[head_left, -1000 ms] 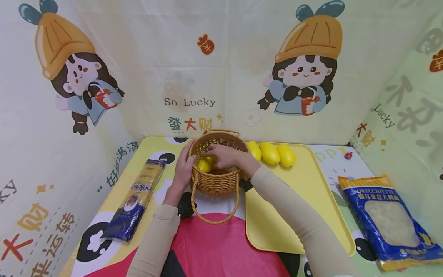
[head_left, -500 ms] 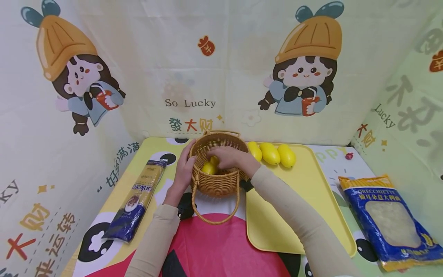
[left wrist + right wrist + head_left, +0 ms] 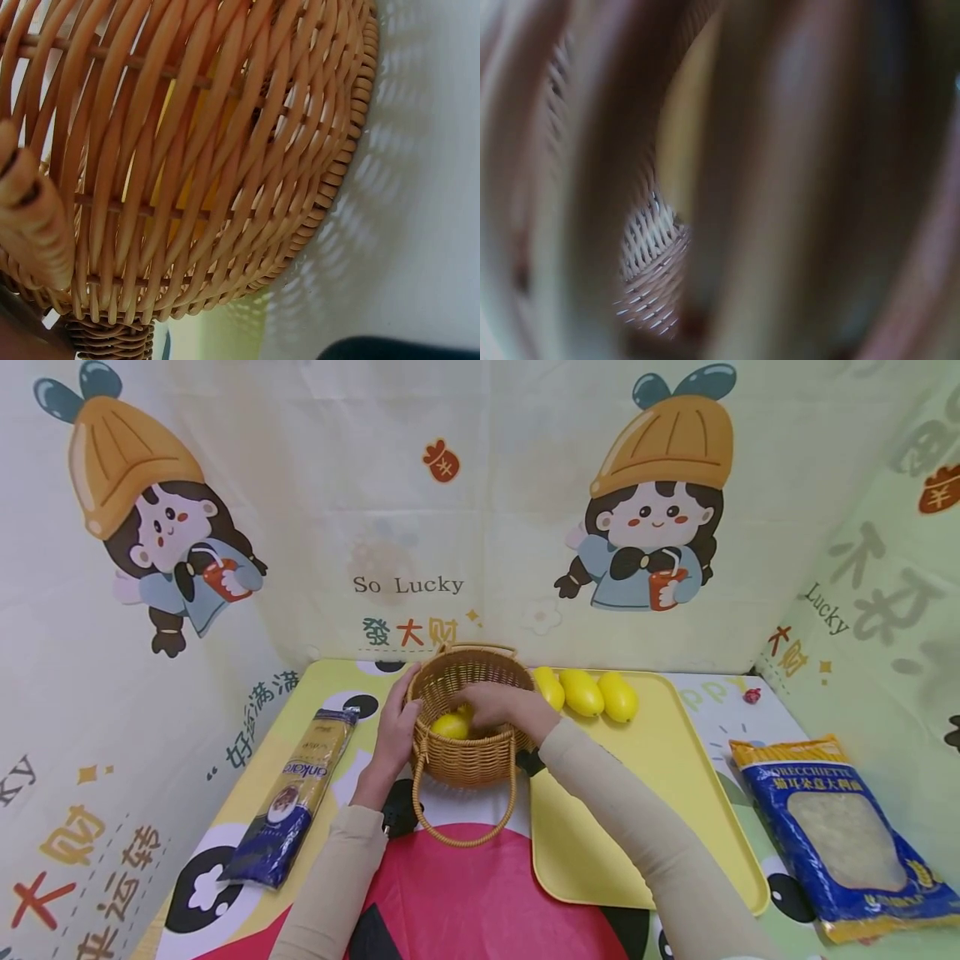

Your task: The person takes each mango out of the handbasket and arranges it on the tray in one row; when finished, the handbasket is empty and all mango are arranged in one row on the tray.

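Note:
In the head view a woven wicker basket (image 3: 468, 764) stands at the table's middle, one handle hanging forward. My left hand (image 3: 395, 718) grips its left rim, thumb at the edge and fingers outside. Reaching into the basket, my right hand (image 3: 495, 706) has its fingers curled down at a yellow lemon, which they partly hide. Just left of those fingers lies a lemon (image 3: 448, 727) in plain sight. In the left wrist view, yellow shows through the wicker wall (image 3: 172, 142). Blurred fingers (image 3: 780, 180) fill most of the right wrist view, with a yellow strip between them.
A yellow tray (image 3: 600, 827) lies right of the basket, with three lemons (image 3: 582, 692) along its back edge. At far right is a blue bag of orecchiette (image 3: 847, 843). A spaghetti packet (image 3: 292, 797) lies on the left. Patterned cloth walls stand behind and beside the table.
My right hand's fingers have drawn slightly right and lower inside the basket, and the lemon beside them has shifted a little right. The left hand stays on the rim.

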`<state>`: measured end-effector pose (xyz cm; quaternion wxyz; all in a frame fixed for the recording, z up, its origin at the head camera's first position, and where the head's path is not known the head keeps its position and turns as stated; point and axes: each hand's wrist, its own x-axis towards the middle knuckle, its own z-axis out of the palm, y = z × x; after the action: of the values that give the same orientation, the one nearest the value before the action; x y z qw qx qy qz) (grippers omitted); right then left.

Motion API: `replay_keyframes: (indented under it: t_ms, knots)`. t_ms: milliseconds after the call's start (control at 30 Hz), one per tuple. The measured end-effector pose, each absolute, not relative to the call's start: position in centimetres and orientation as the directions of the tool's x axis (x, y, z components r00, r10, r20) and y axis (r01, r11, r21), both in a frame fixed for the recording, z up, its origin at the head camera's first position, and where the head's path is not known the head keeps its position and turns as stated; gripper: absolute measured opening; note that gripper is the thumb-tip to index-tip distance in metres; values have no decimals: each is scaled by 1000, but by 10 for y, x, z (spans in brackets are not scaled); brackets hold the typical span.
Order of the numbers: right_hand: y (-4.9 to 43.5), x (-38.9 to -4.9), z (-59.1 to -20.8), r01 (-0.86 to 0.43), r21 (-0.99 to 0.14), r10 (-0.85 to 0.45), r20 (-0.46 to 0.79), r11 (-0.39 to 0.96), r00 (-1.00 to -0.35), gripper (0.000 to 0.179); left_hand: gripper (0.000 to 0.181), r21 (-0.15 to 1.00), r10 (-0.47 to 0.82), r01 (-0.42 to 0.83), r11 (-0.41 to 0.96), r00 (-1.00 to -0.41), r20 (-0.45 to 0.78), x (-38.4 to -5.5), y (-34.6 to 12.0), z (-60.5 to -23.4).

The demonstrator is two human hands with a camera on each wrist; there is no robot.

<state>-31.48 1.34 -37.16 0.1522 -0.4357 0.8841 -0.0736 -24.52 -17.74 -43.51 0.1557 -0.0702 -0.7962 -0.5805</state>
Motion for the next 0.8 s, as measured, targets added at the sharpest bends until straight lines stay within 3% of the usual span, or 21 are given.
replay_keyframes:
  t_ms: [267, 800]
  knots:
    - [14, -316, -374, -729, -276, -778, -284, 626, -561, 61, 58, 887, -86, 325, 328, -925, 371, -247, -177, -440]
    - [21, -317, -368, -723, -262, -765, -112, 639, -635, 66, 59, 902, -48, 307, 304, -941, 336, -242, -175, -426]
